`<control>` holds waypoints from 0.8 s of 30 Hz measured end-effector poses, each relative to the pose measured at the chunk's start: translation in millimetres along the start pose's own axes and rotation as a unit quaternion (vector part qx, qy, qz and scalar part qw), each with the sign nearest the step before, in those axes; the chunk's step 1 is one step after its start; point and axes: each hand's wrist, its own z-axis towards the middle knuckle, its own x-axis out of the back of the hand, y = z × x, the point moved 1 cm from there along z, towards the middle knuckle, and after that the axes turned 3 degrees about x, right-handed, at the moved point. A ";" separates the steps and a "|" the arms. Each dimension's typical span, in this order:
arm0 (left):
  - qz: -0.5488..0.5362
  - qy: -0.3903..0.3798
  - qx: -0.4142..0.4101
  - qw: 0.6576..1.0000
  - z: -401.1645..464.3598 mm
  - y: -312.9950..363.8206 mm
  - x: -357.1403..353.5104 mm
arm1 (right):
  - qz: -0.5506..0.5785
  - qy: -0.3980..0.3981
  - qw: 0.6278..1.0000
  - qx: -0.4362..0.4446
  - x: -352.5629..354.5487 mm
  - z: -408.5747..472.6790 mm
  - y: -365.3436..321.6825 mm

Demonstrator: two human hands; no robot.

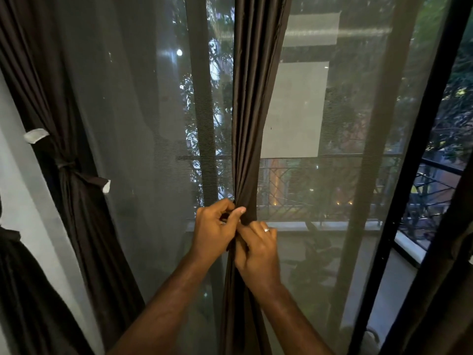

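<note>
1. Your curtain (252, 119) hung in the centre of the frame, a dark brown panel gathered into narrow folds that ran from the top edge to the bottom edge.
2. Your left hand (217, 228) gripped the curtain just below the middle of the frame, on its left side. The thumb (236, 214) was pressed against the bunched cloth and the fingers were curled in.
3. A small dark bit showed inside that grip; I could not tell what it was.
4. Your right hand (258, 249) sat just below and to the right of the left hand, touching it. Its fingers were curled into the folds and held the cloth.
5. A ring (266, 229) showed on one finger of the right hand.
6. At your hands the curtain was squeezed to its narrowest, and it spread wider above them.
7. A second curtain (84, 213) hung at the left of the frame, bound at mid height by a knotted tie (67, 165).
8. A mesh screen (143, 111) stood behind both curtains and filled most of the frame.
9. Through the screen, at the middle right, you had a railing (320, 183) with trees beyond it.
10. A black door frame (419, 160) slanted down the right side of the picture.
</note>
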 end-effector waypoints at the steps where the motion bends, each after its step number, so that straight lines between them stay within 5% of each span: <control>1: -0.004 0.004 0.011 1.000 0.5 -2.7 2.9 | 0.042 -0.002 0.999 -0.013 3.9 0.0 0.2; 6: -0.016 -0.002 0.020 1.000 -0.8 -6.1 19.1 | 0.288 0.069 0.919 -0.261 6.9 14.1 22.0; 9: -0.026 -0.010 0.019 0.999 -2.3 -6.5 27.6 | 0.416 0.024 0.821 -0.391 -2.4 30.6 41.0; 11: -0.031 -0.008 0.022 0.999 -3.1 -7.4 32.3 | 0.449 -0.031 0.787 -0.422 -4.6 37.3 44.2; 17: -0.032 -0.007 0.023 0.999 -0.9 -2.5 42.4 | 0.474 -0.064 0.781 -0.401 -9.0 48.7 43.1; 24: 0.012 0.030 0.028 0.999 0.9 -9.1 55.2 | 0.424 0.061 0.815 -0.390 -11.2 46.9 41.1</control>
